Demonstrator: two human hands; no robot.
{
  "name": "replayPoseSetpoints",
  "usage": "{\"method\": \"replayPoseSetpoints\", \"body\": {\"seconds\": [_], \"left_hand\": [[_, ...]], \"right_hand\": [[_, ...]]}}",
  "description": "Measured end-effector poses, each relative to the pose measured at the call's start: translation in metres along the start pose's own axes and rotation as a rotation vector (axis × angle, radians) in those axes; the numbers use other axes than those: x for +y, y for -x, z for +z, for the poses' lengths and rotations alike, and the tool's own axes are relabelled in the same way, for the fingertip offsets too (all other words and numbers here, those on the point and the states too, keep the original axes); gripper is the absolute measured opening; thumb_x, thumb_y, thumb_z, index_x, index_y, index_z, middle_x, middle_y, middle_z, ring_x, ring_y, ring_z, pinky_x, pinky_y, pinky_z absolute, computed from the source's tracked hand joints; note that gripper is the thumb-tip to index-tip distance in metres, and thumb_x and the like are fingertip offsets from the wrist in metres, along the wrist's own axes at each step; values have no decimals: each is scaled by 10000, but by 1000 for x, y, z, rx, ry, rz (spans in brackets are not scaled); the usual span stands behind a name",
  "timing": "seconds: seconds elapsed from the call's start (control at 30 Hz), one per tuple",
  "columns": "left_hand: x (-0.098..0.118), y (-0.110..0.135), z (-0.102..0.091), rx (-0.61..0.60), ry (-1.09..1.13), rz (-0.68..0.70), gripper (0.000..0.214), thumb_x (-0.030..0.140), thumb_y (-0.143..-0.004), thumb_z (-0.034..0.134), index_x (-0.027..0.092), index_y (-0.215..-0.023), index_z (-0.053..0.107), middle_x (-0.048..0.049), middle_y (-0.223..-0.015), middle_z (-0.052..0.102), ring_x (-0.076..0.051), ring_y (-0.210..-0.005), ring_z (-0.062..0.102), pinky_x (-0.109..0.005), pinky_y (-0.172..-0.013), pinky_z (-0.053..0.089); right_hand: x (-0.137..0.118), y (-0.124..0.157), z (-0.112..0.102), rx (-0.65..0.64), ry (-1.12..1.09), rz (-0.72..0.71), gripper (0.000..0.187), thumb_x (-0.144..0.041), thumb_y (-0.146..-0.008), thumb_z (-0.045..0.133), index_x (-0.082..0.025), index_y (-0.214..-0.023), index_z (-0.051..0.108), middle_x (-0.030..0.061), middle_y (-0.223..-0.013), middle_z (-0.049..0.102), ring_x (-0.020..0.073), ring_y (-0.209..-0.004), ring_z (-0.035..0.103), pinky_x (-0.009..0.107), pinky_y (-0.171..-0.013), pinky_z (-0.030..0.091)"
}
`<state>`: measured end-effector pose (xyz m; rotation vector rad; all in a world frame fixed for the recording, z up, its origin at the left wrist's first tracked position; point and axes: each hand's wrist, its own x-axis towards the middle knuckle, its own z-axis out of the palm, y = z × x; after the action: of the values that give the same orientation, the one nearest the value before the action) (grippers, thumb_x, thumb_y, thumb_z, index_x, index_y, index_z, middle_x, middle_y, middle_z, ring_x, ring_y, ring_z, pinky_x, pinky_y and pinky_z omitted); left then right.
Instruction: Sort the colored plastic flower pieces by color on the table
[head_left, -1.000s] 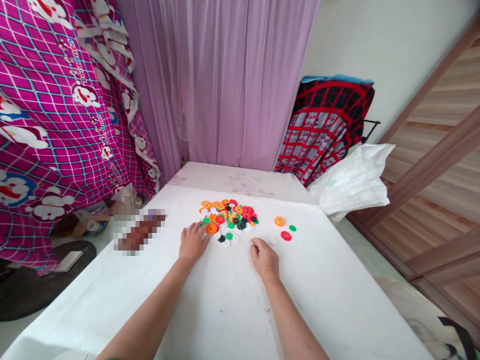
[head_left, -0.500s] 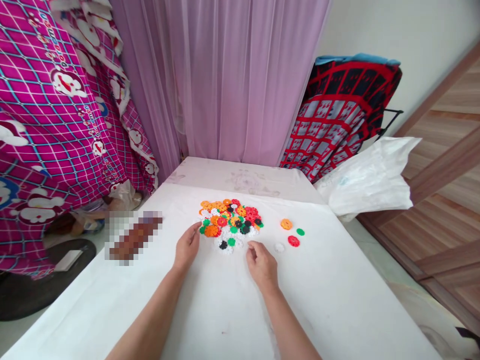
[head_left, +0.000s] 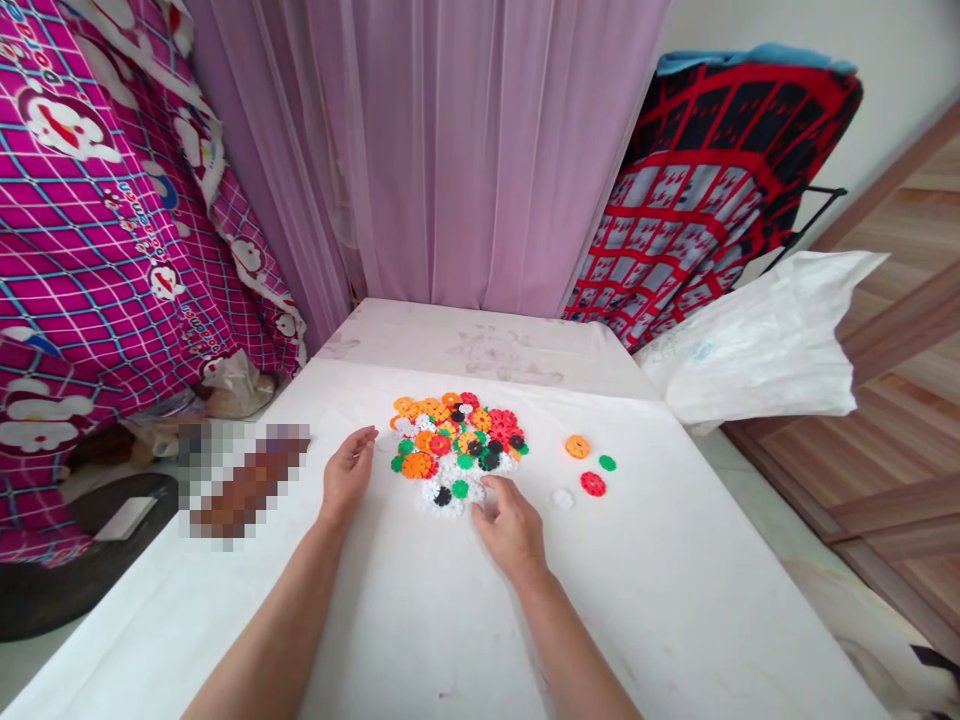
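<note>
A loose heap of notched, flower-shaped plastic discs (head_left: pixel 439 441) lies mid-table in orange, red, green, black and white. My left hand (head_left: pixel 348 476) hovers left of the heap, apart from it, its fingers loosely bent with nothing visible in them. At the heap's near right edge is my right hand (head_left: pixel 514 525), thumb and index finger apart beside the white discs (head_left: pixel 444 508); whether it touches one is unclear. Farther right lie single discs: an orange disc (head_left: pixel 577 446), a green disc (head_left: pixel 607 463), a red disc (head_left: pixel 593 484) and a white disc (head_left: pixel 562 498).
A white cloth covers the table (head_left: pixel 420 620). On its left side sits a blurred-out reddish-brown item (head_left: pixel 251 485). A white plastic bag (head_left: pixel 765 345) stands at the right edge. Behind are a purple curtain (head_left: pixel 465 160) and a pink patterned cloth (head_left: pixel 127 220).
My left hand has drawn away from the heap to the left. My right hand has come closer to the white discs, its thumb and index finger now spread. The view has shifted slightly.
</note>
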<state>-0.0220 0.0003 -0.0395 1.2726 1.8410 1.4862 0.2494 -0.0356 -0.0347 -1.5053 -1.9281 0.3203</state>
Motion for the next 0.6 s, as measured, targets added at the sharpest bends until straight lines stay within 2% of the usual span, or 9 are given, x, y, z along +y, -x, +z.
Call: {"method": "replayPoseSetpoints", "body": {"seconds": [0.2, 0.43, 0.6], "left_hand": [[6, 3, 0, -17, -50, 21, 373, 400, -826, 488, 188, -1103, 621, -86, -1080, 723, -200, -973, 674, -368, -915, 516], [0, 1, 2, -62, -81, 23, 344, 356, -821, 480, 204, -1090, 630, -73, -1094, 723, -203, -1018, 670, -366, -959, 501], [0, 2, 2, -95, -125, 37, 332, 340, -823, 468, 224, -1088, 633, -57, -1103, 721, -205, -1028, 668, -368, -964, 500]], "right_hand": [[-1, -2, 1, -19, 1, 2, 279, -219, -780, 550, -241, -1054, 597, -3, -986, 690, 143, -788, 625, 256, -770, 467], [3, -3, 6, 1, -36, 71, 408, -254, -738, 559, -227, -1146, 563, -7, -975, 678, 121, -651, 585, 263, -695, 482], [6, -2, 7, 23, -84, 93, 421, -263, -730, 554, -230, -1150, 556, -15, -964, 676, 102, -597, 565, 261, -682, 491]]}}
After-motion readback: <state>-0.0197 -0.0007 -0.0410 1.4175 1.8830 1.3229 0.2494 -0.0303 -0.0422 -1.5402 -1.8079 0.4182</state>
